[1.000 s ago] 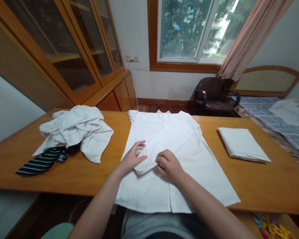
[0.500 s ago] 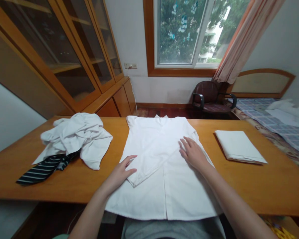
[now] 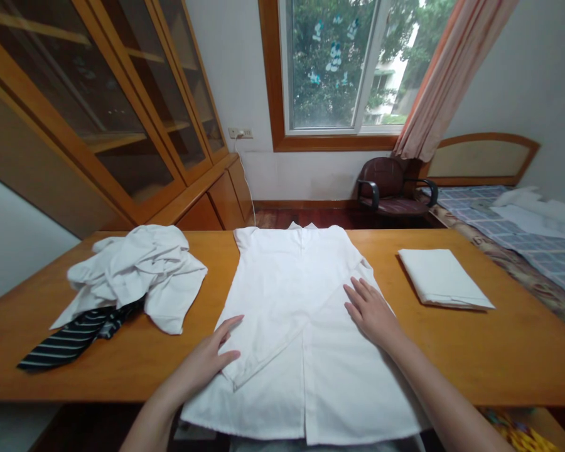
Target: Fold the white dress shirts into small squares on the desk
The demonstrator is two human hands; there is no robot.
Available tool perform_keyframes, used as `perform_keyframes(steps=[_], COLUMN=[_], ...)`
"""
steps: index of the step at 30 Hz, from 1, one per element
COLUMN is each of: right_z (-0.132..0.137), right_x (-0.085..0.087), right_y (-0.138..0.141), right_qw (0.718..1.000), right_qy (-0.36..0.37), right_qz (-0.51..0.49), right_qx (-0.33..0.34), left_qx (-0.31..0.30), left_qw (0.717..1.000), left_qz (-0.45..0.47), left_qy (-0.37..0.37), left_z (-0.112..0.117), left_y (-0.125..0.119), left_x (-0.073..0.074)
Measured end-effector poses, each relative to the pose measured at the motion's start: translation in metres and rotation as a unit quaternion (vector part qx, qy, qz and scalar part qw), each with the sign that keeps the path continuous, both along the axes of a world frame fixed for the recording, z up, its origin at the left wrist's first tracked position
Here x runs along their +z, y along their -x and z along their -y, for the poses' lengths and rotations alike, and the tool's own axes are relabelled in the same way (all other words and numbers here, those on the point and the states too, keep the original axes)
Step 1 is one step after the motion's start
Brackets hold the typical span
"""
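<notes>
A white shirt point(image 3: 282, 276) lies spread on the wooden table in front of me, its collar at the far edge and its hem at the near side. One sleeve is folded across the body, with the cuff end point(image 3: 245, 376) at the lower left. My left hand point(image 3: 211, 355) rests at the shirt's left edge beside that cuff, thumb and fingers apart. On the right half, my right hand point(image 3: 370, 311) lies flat on the cloth with fingers spread. Both hands are open.
Left on the table point(image 3: 122, 376) sits a crumpled white garment point(image 3: 141, 263) with a black striped tie point(image 3: 70, 339) partly under it. A folded white garment point(image 3: 442, 276) lies to the right. Beyond are a glass-door cabinet point(image 3: 145, 113), an armchair point(image 3: 386, 185) and a bed point(image 3: 522, 210).
The view has shifted, so the scene sits lower and further left. My left hand and the cuff have come slightly nearer to me; my right hand has slid a little down the shirt.
</notes>
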State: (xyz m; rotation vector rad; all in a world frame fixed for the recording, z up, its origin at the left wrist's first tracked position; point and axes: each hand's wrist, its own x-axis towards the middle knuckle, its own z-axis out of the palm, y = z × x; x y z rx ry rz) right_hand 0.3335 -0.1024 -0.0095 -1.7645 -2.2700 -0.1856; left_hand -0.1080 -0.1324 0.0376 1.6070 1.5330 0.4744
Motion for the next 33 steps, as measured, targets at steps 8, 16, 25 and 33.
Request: perform_keyframes(steps=[8,16,25,33], right_z=[-0.017,-0.066,-0.057,-0.026], right_x=[0.006,0.001,-0.002,-0.003], right_y=[-0.004,0.001,0.018,0.028], right_qw=[0.997,0.997,0.998,0.998], right_qy=[0.002,-0.013,-0.025,-0.007], right_qz=[-0.006,-0.027,-0.041,-0.033], right_qx=[-0.081,-0.076,-0.045,-0.045], left_qx=[-0.069,-0.068,-0.054,-0.041], left_qw=[0.978,0.928,0.899,0.89], left_qz=[-0.121,-0.186,-0.309,-0.337], left_qy=[-0.153,-0.316,-0.306,-0.305], left_z=[-0.05,-0.128,-0.113,-0.068], left_y=[-0.023,-0.068,-0.041,-0.023], left_x=[0.007,-0.036,-0.053,-0.055])
